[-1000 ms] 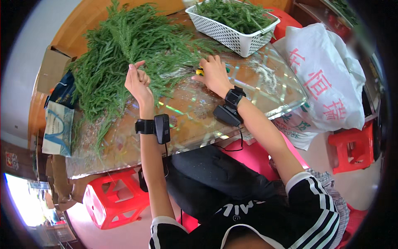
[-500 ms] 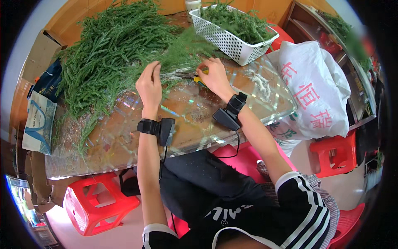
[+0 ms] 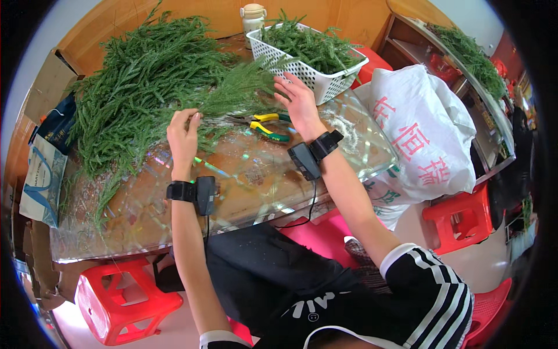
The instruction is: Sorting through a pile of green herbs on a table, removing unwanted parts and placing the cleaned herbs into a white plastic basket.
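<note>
So the left hand (image 3: 183, 136) is pinching a feathery green sprig (image 3: 247, 84) by its stem end, thumb against fingertips, with the rest of it fanning out to the right over the surface (image 3: 250, 195). The right hand (image 3: 300, 104) is loosely spread, fingers apart, up by the sprig's tips and the front of a white basket (image 3: 327, 86) (can't tell if the fingers actually brush the greenery). Pliers (image 3: 256, 124) with yellow and green handles just lie there between the two hands, nobody gripping them. A big heap of greenery (image 3: 139, 75) takes up the left side, and the basket is full of more cut pieces (image 3: 314, 49). There's a pale bottle (image 3: 253, 22) right behind the basket, some white powdery stuff (image 3: 344, 129) near the right wrist, and a fat white sack (image 3: 427, 125) past the surface's right end.
</note>
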A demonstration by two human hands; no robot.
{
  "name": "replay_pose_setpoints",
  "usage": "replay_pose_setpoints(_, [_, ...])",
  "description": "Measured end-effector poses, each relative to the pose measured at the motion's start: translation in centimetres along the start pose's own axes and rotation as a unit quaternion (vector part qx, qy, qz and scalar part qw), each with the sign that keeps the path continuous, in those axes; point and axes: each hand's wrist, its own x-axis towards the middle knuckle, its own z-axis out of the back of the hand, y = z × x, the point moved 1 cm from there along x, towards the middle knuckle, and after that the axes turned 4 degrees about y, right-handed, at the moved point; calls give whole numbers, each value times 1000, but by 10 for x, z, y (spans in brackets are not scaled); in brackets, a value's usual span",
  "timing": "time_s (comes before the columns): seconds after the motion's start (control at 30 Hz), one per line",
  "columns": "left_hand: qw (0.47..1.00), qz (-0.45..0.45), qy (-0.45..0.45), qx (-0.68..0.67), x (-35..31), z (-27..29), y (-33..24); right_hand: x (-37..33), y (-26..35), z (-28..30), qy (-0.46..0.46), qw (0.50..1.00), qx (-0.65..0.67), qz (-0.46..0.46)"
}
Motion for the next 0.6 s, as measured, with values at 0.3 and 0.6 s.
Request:
replay_pose_setpoints(0.3, [996,41,62,40,-2,-4,3,1,-2,11,-2,999,-26,22])
replay_pose_setpoints(0.6, [962,-40,-44,268,-1,3,-1,7,-3,-5,69,996,1,-50])
